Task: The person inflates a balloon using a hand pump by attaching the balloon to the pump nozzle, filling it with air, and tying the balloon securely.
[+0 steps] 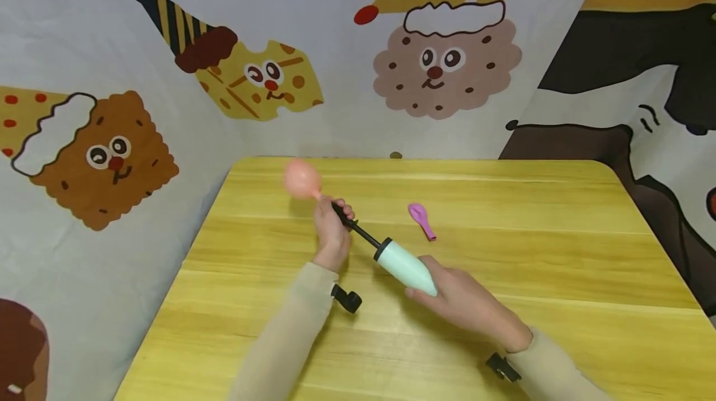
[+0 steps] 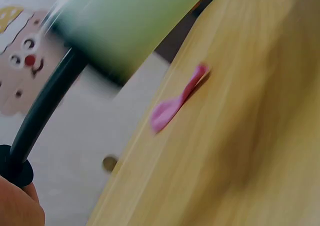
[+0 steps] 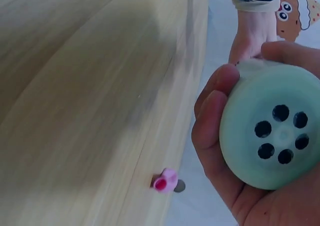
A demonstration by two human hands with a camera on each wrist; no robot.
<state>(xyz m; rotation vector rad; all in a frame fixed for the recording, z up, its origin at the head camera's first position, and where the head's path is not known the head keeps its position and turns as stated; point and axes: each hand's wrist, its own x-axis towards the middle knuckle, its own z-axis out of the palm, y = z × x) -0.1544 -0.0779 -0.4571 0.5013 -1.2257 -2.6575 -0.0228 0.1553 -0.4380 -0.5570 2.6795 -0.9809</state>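
A mint-green balloon pump (image 1: 405,267) with a black rod slants over the table, between both hands. The left hand (image 1: 332,231) grips its black nozzle end, right by the neck of a small, partly inflated coral balloon (image 1: 302,178). Around the green cylinder curls the right hand (image 1: 461,296), at the near end. In the right wrist view that end of the pump (image 3: 243,117) shows a ring of several round holes, with fingers wrapped along its side. The left wrist view has the cylinder (image 2: 135,21) blurred, and the rod running down to the left hand (image 2: 20,206).
A flat, uninflated pink-purple balloon (image 1: 419,217) lies on the wooden table (image 1: 559,221), just beyond the pump. Behind the table hangs a white cloth (image 1: 347,90) printed with cartoon food figures. Black wrist mounts (image 1: 348,299) sit at both cuffs.
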